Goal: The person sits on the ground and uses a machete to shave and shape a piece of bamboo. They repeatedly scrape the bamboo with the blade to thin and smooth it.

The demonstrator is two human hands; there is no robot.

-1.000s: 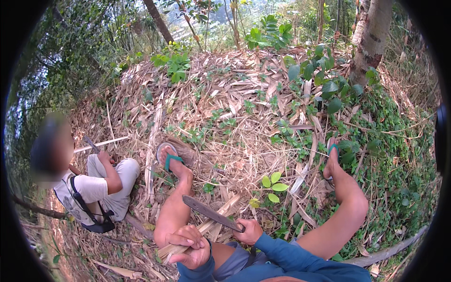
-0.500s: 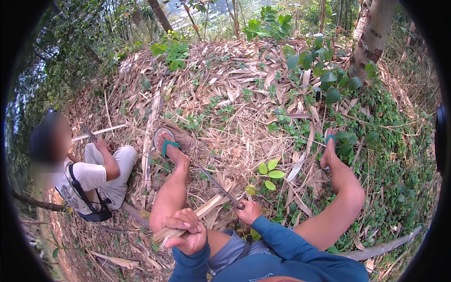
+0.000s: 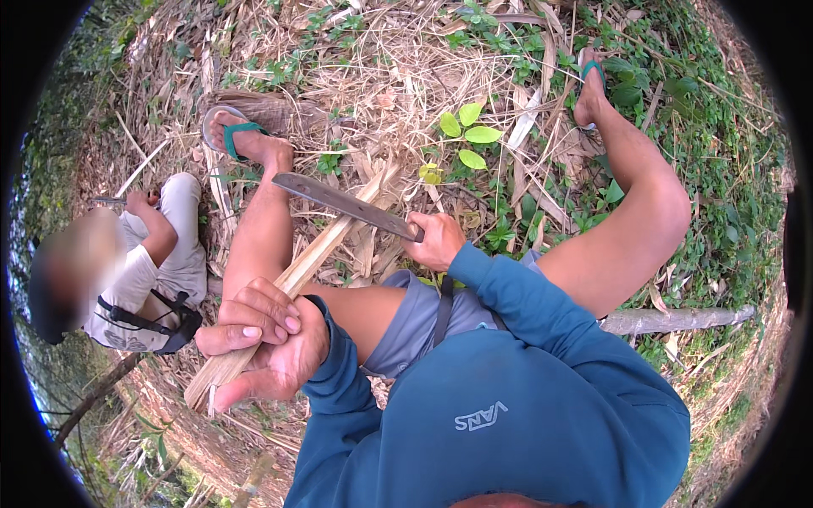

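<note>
My left hand (image 3: 279,334) is closed around the lower part of a split strip of pale wood or bamboo (image 3: 320,251), its thumb lying along the near end. The strip slants up and away to the right, over my bent left leg. In my right hand (image 3: 438,241) is the grip of a machete (image 3: 332,200), mostly hidden by the fingers. Its broad, dark blade points left and crosses the strip's upper part; whether the edge bites into the wood I cannot tell.
At left a person (image 3: 144,271) in a pale shirt sits with a thin tool in hand. A short log (image 3: 258,112) lies beside my left sandal (image 3: 233,135). Yellow-green leaves (image 3: 471,135) grow between my legs, and a grey branch (image 3: 677,320) lies at right.
The view has tipped downward, so the trees have left it. The machete blade, earlier pointing up and away beside the strip, now lies flatter across it. Both hands keep their hold.
</note>
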